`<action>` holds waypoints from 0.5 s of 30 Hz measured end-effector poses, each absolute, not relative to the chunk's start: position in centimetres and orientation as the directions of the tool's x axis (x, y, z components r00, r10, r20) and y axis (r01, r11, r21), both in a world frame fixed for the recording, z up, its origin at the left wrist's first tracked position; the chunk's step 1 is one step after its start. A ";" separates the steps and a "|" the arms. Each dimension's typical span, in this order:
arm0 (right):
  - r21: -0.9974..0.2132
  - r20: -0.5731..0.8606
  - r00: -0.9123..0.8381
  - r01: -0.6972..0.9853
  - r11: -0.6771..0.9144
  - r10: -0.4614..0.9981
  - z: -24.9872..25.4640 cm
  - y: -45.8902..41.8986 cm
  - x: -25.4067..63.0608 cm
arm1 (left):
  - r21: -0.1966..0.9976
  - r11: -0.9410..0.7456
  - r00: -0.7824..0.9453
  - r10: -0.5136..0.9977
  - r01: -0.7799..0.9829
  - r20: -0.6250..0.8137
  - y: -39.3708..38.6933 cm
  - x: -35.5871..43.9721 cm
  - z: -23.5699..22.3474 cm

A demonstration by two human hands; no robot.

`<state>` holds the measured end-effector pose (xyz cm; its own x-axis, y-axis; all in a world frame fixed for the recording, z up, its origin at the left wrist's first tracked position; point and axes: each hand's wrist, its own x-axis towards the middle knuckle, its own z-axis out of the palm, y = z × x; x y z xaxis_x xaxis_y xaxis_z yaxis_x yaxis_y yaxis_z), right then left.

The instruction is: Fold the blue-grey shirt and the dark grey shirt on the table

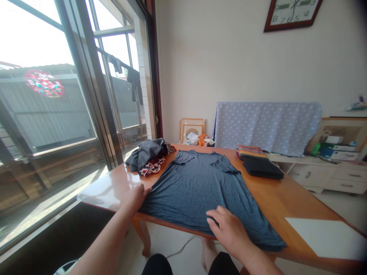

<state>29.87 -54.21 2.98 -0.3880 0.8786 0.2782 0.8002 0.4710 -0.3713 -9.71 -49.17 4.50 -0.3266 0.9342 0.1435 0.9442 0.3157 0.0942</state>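
Observation:
A dark blue T-shirt (197, 187) lies spread flat on the wooden table (275, 198), its hem toward me and its neck toward the far edge. My left hand (134, 198) grips the shirt's near left corner at the table edge, fingers curled on the cloth. On the hem near the middle rests my right hand (226, 229), palm down with the fingers bent and pressed on the fabric.
A heap of unfolded clothes (149, 154) lies at the table's far left. Folded clothes (259, 164) are stacked at the far right. A white sheet (323, 235) lies on the near right corner. Windows run along the left; a cloth-covered board and drawers stand behind.

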 end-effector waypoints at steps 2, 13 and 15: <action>-0.373 0.285 -0.392 0.795 0.478 0.875 3.1 -54.5 29.8 | 0.049 0.313 -0.316 0.932 0.949 0.179 -49.3 -9.7 4.4; -0.403 0.293 -0.408 0.767 0.499 0.865 3.5 -56.3 29.5 | 0.111 -0.041 0.003 0.948 0.993 0.320 -48.6 -1.8 5.3; -0.405 0.302 -0.386 0.776 0.483 0.872 3.5 -56.3 29.9 | 0.151 -0.159 0.107 0.948 0.976 0.301 -48.3 0.2 5.1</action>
